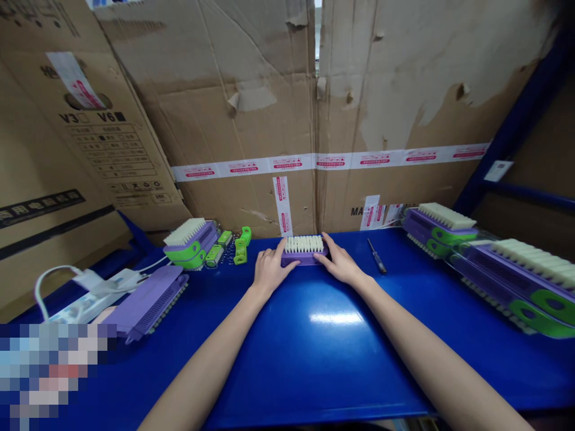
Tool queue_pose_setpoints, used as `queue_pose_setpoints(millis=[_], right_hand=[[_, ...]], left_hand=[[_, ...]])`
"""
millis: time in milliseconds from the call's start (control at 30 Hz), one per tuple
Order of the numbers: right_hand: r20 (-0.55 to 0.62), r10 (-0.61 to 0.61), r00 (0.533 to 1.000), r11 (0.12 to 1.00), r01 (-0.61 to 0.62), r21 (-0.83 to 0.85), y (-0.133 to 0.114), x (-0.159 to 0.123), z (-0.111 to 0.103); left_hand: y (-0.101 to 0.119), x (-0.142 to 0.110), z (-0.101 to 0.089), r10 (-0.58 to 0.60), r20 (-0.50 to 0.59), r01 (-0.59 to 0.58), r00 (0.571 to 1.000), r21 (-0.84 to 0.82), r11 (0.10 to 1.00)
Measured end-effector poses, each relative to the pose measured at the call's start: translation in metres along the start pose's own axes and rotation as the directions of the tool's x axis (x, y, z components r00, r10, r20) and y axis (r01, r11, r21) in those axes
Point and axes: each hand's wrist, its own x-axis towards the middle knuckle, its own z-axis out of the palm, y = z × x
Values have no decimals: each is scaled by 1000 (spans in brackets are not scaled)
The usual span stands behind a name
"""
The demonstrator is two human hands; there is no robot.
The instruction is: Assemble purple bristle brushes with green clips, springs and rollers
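In the head view, a purple brush (303,259) lies at the far middle of the blue table, its rows of cream bristles facing up. My left hand (270,267) grips its left end, with the thumb along the near side. The right end is held by my right hand (342,263), its thumb at the near edge and its index finger reaching to the far corner. A screwdriver (377,257) lies on the table to the right of my right hand. Loose green plastic parts (241,246) lie left of my left hand, beside small metal springs or screws too small to tell.
A purple and green brush (191,242) and a purple panel (150,299) lie at left, near a white power strip (85,302). Purple-green brushes (438,230) are grouped at right. Cardboard (242,197) walls the back; a blue metal post (503,131) rises at right.
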Motion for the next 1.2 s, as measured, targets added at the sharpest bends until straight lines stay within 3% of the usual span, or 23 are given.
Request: queue_pose_setpoints(millis=[300, 700, 1200], right_hand=[[3, 9, 1000, 1000, -9, 4, -1, 0, 0], [-8, -3, 1000, 1000, 3, 6, 2, 0, 2], [6, 6, 1000, 1000, -6, -19, 0, 0, 0]], left_hand=[[-1, 1, 2, -82, 20, 82, 996, 11, 997], [-1, 1, 1, -6, 20, 6, 1000, 12, 1000], [0, 1, 2, -68, 34, 66, 997, 61, 996]])
